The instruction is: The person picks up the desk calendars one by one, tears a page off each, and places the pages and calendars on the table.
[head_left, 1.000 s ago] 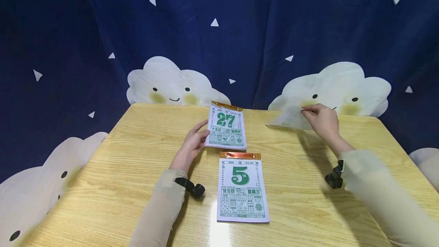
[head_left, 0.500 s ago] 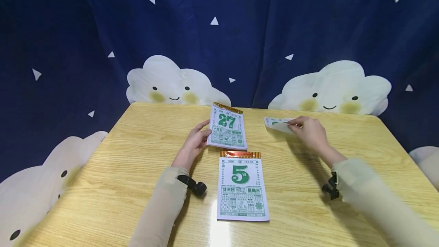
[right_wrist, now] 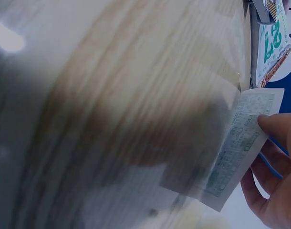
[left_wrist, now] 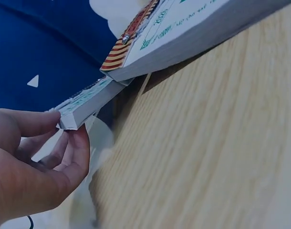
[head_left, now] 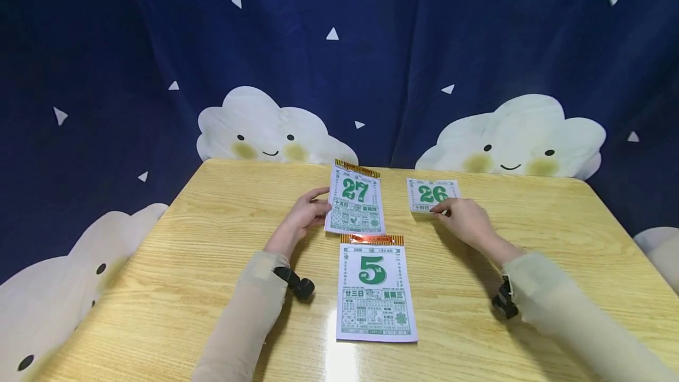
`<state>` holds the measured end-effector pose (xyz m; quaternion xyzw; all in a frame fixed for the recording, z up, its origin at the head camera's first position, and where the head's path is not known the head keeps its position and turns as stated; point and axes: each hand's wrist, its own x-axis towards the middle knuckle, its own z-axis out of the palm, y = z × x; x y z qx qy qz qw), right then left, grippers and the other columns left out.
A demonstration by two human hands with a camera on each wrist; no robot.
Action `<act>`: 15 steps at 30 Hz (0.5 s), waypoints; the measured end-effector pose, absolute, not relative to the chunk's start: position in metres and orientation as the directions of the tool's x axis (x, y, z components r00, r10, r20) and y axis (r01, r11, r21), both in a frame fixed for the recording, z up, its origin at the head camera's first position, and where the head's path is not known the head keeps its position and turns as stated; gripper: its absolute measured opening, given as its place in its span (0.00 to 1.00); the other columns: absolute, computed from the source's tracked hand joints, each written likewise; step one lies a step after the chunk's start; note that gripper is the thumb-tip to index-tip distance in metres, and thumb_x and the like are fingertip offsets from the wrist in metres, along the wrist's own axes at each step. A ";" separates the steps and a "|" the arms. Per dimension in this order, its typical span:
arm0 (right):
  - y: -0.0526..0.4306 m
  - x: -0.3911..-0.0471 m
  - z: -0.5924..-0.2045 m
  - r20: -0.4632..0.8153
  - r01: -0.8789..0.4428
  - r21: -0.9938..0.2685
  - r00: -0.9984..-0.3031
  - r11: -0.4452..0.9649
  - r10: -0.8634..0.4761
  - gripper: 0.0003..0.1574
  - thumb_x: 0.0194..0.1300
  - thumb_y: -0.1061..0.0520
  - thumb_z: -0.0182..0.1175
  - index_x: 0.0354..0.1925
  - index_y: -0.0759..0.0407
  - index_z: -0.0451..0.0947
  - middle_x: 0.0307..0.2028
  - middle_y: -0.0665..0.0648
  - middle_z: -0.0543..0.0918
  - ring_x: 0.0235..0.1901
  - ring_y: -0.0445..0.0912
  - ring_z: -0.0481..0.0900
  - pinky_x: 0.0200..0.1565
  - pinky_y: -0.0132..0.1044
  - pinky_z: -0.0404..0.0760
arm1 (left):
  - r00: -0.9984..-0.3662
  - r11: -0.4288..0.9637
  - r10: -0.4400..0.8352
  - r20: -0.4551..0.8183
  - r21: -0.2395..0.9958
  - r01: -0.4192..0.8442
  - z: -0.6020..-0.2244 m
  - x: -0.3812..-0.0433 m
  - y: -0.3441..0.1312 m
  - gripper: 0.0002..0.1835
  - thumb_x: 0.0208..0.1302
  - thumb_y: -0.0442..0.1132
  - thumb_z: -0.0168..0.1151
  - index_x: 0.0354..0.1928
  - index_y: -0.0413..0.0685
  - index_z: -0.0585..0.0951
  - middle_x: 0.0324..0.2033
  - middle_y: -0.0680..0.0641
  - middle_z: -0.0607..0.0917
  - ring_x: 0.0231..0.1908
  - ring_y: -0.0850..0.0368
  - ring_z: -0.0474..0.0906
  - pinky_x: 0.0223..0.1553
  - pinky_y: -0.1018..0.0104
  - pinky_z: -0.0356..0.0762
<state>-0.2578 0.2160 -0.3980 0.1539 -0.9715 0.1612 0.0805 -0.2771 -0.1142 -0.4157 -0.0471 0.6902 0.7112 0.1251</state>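
Note:
My left hand point(head_left: 306, 212) grips the left edge of a tear-off calendar point(head_left: 354, 204) showing a green 27, thumb on top and fingers beneath. In the left wrist view, the hand point(left_wrist: 40, 157) pinches a corner of that thick pad point(left_wrist: 90, 102), tilted up off the table. Over at the right, my right hand point(head_left: 467, 221) pinches a loose calendar page point(head_left: 424, 192) printed 26 between thumb and fingers. Its lower part does not show in the head view. A second calendar point(head_left: 373, 293), showing a green 5, lies nearer me, its orange-gold top strip right below the first pad.
Everything is on a light wooden table point(head_left: 223, 311) with a glossy glare spot near its front. A dark blue curtain point(head_left: 297, 34) with white clouds hangs right behind the far edge. A black camera is strapped to each wrist.
My right hand has moved left and down, bringing the page low over the table; its printed 26 now faces up. My left hand and the 27 calendar have shifted slightly right.

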 end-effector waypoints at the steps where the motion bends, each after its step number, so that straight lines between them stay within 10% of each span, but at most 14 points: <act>1: 0.216 -0.258 -0.399 0.198 -0.323 -0.291 -0.941 0.900 -0.274 0.10 0.51 0.53 0.59 0.33 0.53 0.81 0.26 0.52 0.80 0.23 0.42 0.73 0.20 0.33 0.67 | -0.964 -0.009 0.105 -0.245 0.969 -0.247 -0.416 -0.277 -0.114 0.26 0.54 0.28 0.51 0.57 0.51 0.65 0.46 0.41 0.75 0.35 0.54 0.76 0.37 0.61 0.74; 15: 0.210 -0.255 -0.409 0.119 -0.318 -0.305 -0.948 0.898 -0.296 0.11 0.49 0.53 0.61 0.34 0.54 0.81 0.26 0.51 0.79 0.24 0.41 0.73 0.23 0.35 0.69 | -0.951 0.022 0.057 -0.303 0.953 -0.302 -0.416 -0.285 -0.107 0.24 0.53 0.26 0.52 0.55 0.41 0.67 0.44 0.41 0.76 0.34 0.54 0.76 0.39 0.62 0.74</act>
